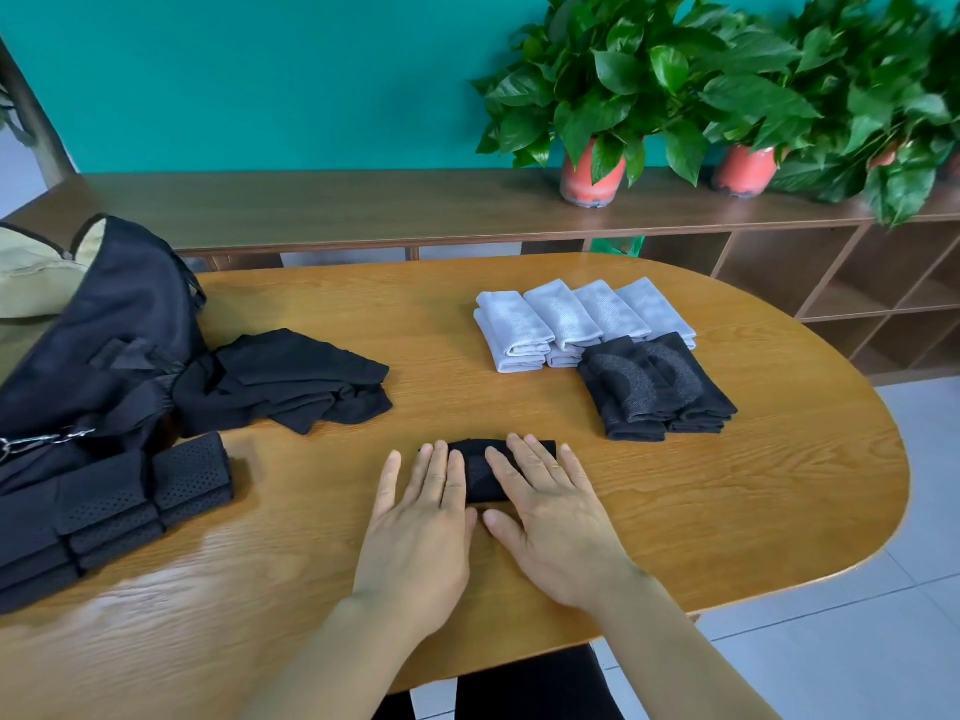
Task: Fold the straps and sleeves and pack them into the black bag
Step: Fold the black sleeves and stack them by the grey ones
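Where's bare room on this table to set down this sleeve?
Bare tabletop lies between the loose black pile and the grey sleeves, right of the black stack, and along the near edge left of your left hand. The left end is crowded: bag, straps.

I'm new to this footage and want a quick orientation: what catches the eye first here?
Two flat hands, left hand and right hand, press a folded black sleeve at the near middle of the wooden table. Beyond them on the right lie neat rows of folded grey sleeves and stacked black sleeves; the black bag slumps at the left edge.
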Demonstrator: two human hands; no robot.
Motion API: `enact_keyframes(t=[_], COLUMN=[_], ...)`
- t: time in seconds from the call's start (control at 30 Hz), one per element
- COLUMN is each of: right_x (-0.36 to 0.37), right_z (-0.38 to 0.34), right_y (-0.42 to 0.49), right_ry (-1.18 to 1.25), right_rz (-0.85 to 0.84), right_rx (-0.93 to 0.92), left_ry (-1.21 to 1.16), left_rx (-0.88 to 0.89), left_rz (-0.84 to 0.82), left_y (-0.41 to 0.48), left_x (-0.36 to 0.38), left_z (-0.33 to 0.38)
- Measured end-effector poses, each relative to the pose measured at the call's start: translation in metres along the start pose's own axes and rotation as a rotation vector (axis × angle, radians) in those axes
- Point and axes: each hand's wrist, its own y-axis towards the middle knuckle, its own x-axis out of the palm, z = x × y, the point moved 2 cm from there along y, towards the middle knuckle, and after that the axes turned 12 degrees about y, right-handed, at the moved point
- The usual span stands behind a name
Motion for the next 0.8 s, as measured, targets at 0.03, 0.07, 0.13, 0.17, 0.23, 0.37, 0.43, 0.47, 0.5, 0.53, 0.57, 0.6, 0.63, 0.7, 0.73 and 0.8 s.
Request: enact_keyframes(t=[0.03, 0.07, 0.13, 0.17, 0.23, 0.37, 0.43, 0.47, 0.5, 0.53, 0.57, 0.6, 0.63, 0.7, 0.73, 0.8], right_x=[0.001, 0.002, 0.004, 0.005, 0.005, 0.001, 0.000, 0.000, -0.001, -0.003, -0.005, -0.008, -0.011, -0.016, -0.019, -0.019], right_z=[-0.002, -0.003, -0.006, -0.007, -0.008, -0.013, -0.013, -0.012, -0.010, -0.007, -0.004, 0.000, 0.004, 0.011, 0.013, 0.016], right_y=[-0.001, -0.003, -0.006, -0.009, -0.015, -0.030, -0.038, -0.042, -0.046, -0.050, -0.054, -0.059, -0.062, -0.065, -0.065, -0.063], right_ry=[0.008, 0.018, 0.026, 0.028, 0.034, 0.042, 0.053, 0.074, 0.095, 0.106, 0.108, 0.104, 0.096, 0.087, 0.080, 0.058], right_rz=[0.005, 0.014, 0.028, 0.034, 0.044, 0.051, 0.075, 0.105, 0.149, 0.201, 0.259, 0.323, 0.392, 0.488, 0.516, 0.517], right_rx=[0.014, 0.028, 0.059, 0.070, 0.087, 0.096, 0.096, 0.093, 0.085, 0.068, 0.050, 0.032, 0.010, -0.036, -0.061, -0.115], left_ry=[-0.008, -0.015, -0.020, -0.013, 0.007, 0.045, 0.055, 0.052, 0.040, 0.009, -0.045, -0.119, -0.201, -0.336, -0.365, -0.361], left_rx=[-0.004, -0.005, 0.004, 0.010, 0.025, 0.091, 0.133, 0.149, 0.162, 0.168, 0.165, 0.148, 0.119, 0.048, 0.024, -0.004], left_rz=[0.005, 0.001, 0.004, 0.007, 0.016, 0.051, 0.055, 0.051, 0.044, 0.039, 0.039, 0.053, 0.082, 0.148, 0.162, 0.165], left_y=[-0.001, -0.001, 0.000, 0.000, 0.001, 0.011, 0.018, 0.022, 0.025, 0.027, 0.028, 0.027, 0.025, 0.015, 0.008, -0.003], left_x=[0.000, -0.001, -0.001, 0.000, 0.001, -0.004, -0.007, -0.009, -0.010, -0.012, -0.014, -0.016, -0.019, -0.025, -0.027, -0.022], left_z=[-0.001, -0.002, -0.004, -0.005, -0.010, -0.019, -0.022, -0.024, -0.025, -0.025, -0.025, -0.024, -0.022, -0.013, -0.007, 0.005])
